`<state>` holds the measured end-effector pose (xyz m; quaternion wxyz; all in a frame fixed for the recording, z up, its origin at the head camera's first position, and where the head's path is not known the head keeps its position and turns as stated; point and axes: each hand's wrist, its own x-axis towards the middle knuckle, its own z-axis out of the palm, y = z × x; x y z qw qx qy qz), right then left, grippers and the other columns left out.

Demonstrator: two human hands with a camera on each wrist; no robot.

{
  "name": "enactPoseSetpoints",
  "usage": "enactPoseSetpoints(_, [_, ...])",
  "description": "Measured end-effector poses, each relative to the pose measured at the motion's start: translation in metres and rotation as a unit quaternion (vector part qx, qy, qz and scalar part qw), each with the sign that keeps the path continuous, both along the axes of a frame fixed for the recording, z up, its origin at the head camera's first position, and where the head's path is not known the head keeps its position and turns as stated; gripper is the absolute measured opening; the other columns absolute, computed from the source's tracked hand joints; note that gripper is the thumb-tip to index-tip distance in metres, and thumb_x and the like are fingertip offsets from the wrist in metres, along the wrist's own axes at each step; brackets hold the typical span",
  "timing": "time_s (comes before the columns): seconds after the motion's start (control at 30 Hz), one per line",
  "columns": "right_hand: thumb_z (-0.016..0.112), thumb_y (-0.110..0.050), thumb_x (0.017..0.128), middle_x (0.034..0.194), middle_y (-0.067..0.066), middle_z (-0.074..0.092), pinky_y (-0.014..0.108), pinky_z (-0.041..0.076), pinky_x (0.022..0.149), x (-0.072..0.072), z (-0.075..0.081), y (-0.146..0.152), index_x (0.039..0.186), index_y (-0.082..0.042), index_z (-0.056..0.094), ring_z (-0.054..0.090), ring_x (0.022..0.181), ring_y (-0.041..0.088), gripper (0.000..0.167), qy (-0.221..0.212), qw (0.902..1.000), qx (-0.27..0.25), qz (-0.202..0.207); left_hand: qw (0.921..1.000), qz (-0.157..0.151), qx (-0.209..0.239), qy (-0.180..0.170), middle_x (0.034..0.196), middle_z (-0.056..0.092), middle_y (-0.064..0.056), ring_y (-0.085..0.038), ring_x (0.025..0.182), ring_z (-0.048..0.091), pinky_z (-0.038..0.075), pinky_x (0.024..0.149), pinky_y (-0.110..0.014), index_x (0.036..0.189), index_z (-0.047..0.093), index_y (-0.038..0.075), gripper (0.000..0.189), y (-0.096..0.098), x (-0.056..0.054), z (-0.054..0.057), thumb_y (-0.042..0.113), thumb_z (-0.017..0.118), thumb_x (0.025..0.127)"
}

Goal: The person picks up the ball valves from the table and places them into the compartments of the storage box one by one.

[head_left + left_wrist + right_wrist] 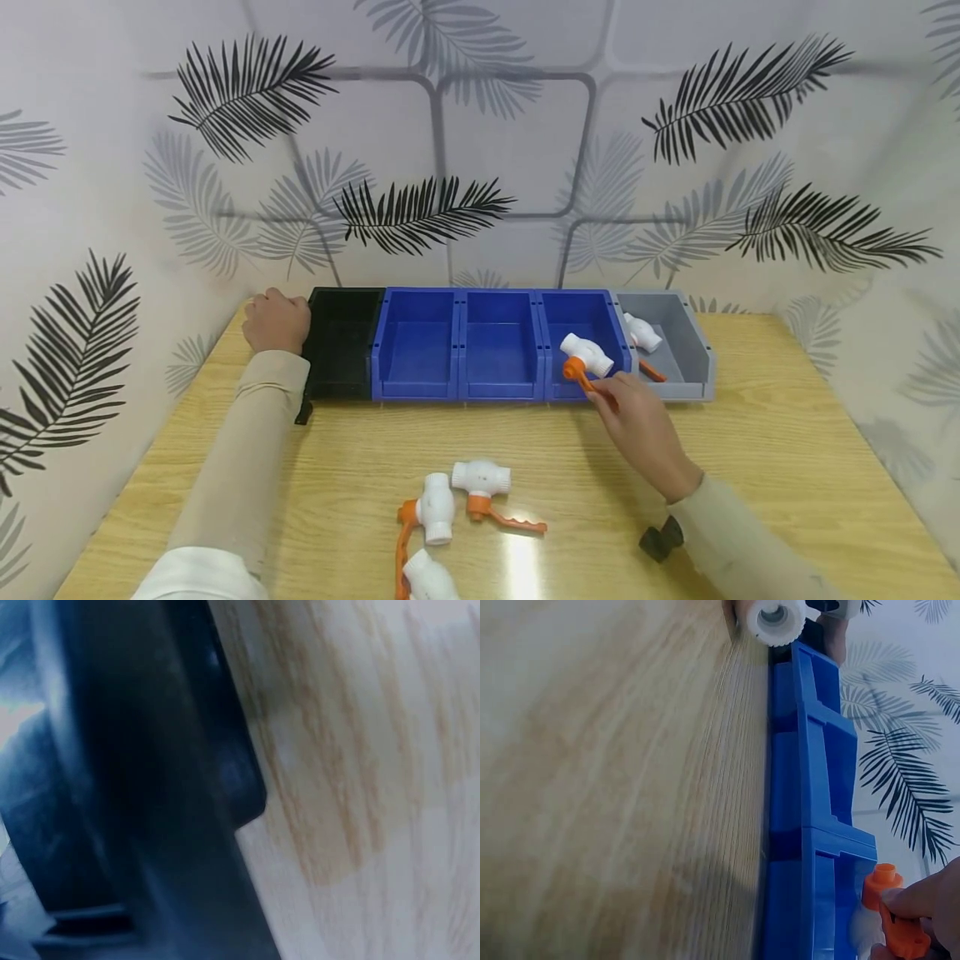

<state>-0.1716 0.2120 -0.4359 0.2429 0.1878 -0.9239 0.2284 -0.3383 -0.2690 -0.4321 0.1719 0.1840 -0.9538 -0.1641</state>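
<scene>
Pinching an orange handle [581, 379] between thumb and fingers, the right hand [637, 429] holds a white valve [590, 358] over the near part of the rightmost blue bin [562, 391]; the valve is tilted, and the right wrist view shows the thumb pressed on the orange part. The left hand [276, 321] is at the far left of the table [360, 483], against the left side of the black bin [345, 342]; its fingers look folded, but I cannot tell whether they clasp the rim, since the left wrist view shows only a blurred dark wall and wood grain. Between the black bin and the rightmost blue one stand the left blue bin [416, 390] and the middle blue bin [500, 390], side by side. At the right end of the row, the grey bin [686, 391] contains another white valve [642, 333] with an orange handle, leaning at its left side. Nearer, left of the right hand, three more valves [482, 477] lie close together on the wood, the nearest cut off by the lower edge of the head view. Behind the row rises a pale wall [510, 142] printed with dark and grey leaves.
</scene>
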Motion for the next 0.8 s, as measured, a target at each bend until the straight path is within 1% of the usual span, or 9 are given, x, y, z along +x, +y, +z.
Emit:
enactPoseSetpoints(0.2, [0.068, -0.011, 0.084, 0.077, 0.004, 0.057, 0.031, 0.042, 0.061, -0.018, -0.001, -0.006, 0.091, -0.001, 0.067, 0.048, 0.069, 0.017, 0.013, -0.02, 0.9997, 0.0, -0.012, 1.0, -0.002, 0.007, 0.003, 0.103, 0.051, -0.034, -0.049, 0.094, 0.047, 0.04, 0.074, -0.061, 0.096, 0.051, -0.013, 0.04, 0.002, 0.004, 0.004, 0.022, 0.031, 0.091])
enactPoseSetpoints(0.4, [0.067, -0.011, 0.084, 0.079, 0.007, 0.059, 0.035, 0.045, 0.065, -0.034, -0.004, -0.009, 0.091, 0.001, 0.068, 0.051, 0.072, 0.021, 0.014, -0.013, 0.9997, 0.001, -0.022, 0.9999, -0.004, 0.01, -0.006, 0.104, 0.051, -0.033, -0.049, 0.095, 0.047, 0.04, 0.075, -0.061, 0.099, 0.051, -0.012, 0.041, -0.001, 0.001, 0.001, 0.023, 0.031, 0.092])
enactPoseSetpoints(0.5, [0.068, -0.011, 0.084, 0.078, 0.007, 0.059, 0.035, 0.045, 0.066, -0.04, -0.004, -0.012, 0.091, 0.001, 0.068, 0.051, 0.072, 0.022, 0.014, -0.023, 0.9993, 0.008, -0.028, 0.9999, -0.004, 0.011, -0.008, 0.105, 0.051, -0.033, -0.049, 0.095, 0.047, 0.039, 0.076, -0.061, 0.1, 0.051, -0.012, 0.042, -0.002, 0.0, 0.0, 0.024, 0.03, 0.092])
enactPoseSetpoints(0.63, [0.066, -0.011, 0.085, 0.079, 0.008, 0.059, 0.036, 0.045, 0.067, -0.048, -0.005, -0.017, 0.09, 0.001, 0.068, 0.051, 0.073, 0.022, 0.014, -0.044, 0.9984, 0.013, -0.034, 0.9999, -0.004, 0.012, -0.011, 0.107, 0.05, -0.033, -0.049, 0.097, 0.046, 0.039, 0.077, -0.062, 0.101, 0.05, -0.012, 0.043, -0.001, -0.001, 0.001, 0.024, 0.028, 0.092])
enactPoseSetpoints(0.8, [0.065, -0.01, 0.086, 0.082, 0.01, 0.061, 0.038, 0.046, 0.07, -0.057, -0.009, -0.018, 0.091, 0.002, 0.067, 0.053, 0.076, 0.024, 0.014, -0.058, 0.9975, 0.015, -0.038, 0.9998, -0.005, 0.009, -0.016, 0.107, 0.05, -0.033, -0.049, 0.097, 0.046, 0.039, 0.076, -0.061, 0.103, 0.051, -0.012, 0.044, -0.002, -0.001, 0.001, 0.024, 0.028, 0.093])
